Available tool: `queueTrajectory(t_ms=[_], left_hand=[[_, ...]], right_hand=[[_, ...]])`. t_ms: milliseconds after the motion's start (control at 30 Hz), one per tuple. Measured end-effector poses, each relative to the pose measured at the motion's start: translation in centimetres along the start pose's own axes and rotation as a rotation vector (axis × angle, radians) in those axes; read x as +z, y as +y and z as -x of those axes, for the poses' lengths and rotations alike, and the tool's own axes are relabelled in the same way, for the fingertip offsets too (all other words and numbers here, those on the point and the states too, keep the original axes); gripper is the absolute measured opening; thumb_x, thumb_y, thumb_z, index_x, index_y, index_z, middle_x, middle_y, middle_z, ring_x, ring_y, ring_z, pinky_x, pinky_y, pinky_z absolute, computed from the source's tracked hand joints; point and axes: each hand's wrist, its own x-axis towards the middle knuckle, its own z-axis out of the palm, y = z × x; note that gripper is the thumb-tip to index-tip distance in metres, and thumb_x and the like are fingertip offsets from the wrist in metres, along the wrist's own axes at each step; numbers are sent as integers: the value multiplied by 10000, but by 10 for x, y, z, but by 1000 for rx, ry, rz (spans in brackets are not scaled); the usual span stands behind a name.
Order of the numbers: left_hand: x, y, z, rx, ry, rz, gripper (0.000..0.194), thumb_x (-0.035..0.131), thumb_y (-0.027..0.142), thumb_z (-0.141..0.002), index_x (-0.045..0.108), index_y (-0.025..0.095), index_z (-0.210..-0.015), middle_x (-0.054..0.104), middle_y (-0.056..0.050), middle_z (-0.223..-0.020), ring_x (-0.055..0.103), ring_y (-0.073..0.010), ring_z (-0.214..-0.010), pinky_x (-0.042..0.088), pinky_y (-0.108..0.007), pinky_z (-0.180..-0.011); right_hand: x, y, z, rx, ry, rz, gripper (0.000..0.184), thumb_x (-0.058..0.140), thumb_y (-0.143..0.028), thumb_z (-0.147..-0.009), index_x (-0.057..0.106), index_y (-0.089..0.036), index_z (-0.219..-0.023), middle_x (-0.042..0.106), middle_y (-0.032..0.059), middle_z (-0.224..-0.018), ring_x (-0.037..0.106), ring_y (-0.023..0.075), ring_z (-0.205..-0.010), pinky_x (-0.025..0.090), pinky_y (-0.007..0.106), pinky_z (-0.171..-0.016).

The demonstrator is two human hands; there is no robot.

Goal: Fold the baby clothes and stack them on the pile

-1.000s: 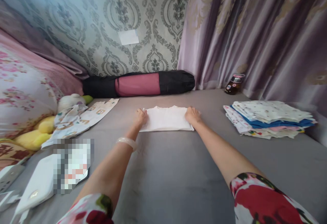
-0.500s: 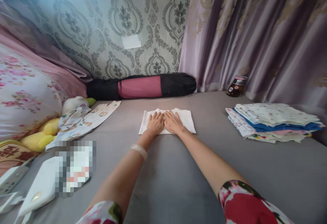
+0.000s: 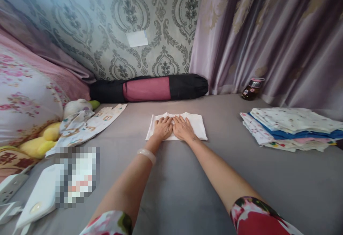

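Observation:
A folded white cloth garment (image 3: pixel 198 127) lies flat on the grey bed sheet (image 3: pixel 177 185). My left hand (image 3: pixel 163 128), with a pale bangle (image 3: pixel 147 155) at the wrist, presses palm down on its left half, fingers apart and a little bent. Beside it my right hand (image 3: pixel 183 127) rests on the middle of the garment with its fingers stretched out. The two hands nearly touch at the index fingers and thumbs. Neither grips anything. Part of the garment is hidden beneath them.
On the right stands a stack of folded clothes (image 3: pixel 294 122), with a dark bottle (image 3: pixel 251 90) behind it. A black and pink rolled bag (image 3: pixel 147 89) lies along the wall. At left are a patterned garment (image 3: pixel 91 124), plush toys (image 3: pixel 40 143), a power strip (image 3: pixel 12 186) and a white device (image 3: pixel 43 194).
Both hands stay on the white garment. The left fingers have drawn in and bent slightly. The whole view has shifted a little.

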Motion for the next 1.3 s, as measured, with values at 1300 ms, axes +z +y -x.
queueTrajectory(t_ms=[1300], left_hand=[[1,-31,13,-168,-21,3,625,172,503,-969,364,136,-1438,317,-133,-1537,256,-249,-1428,226,-444,-1152]], right_hand=[[-10,47,18,74,126,44,622,263,-470,-975,397,-62,-1424,368,167,-1500,279,260,-1404,125,431,-1159]])
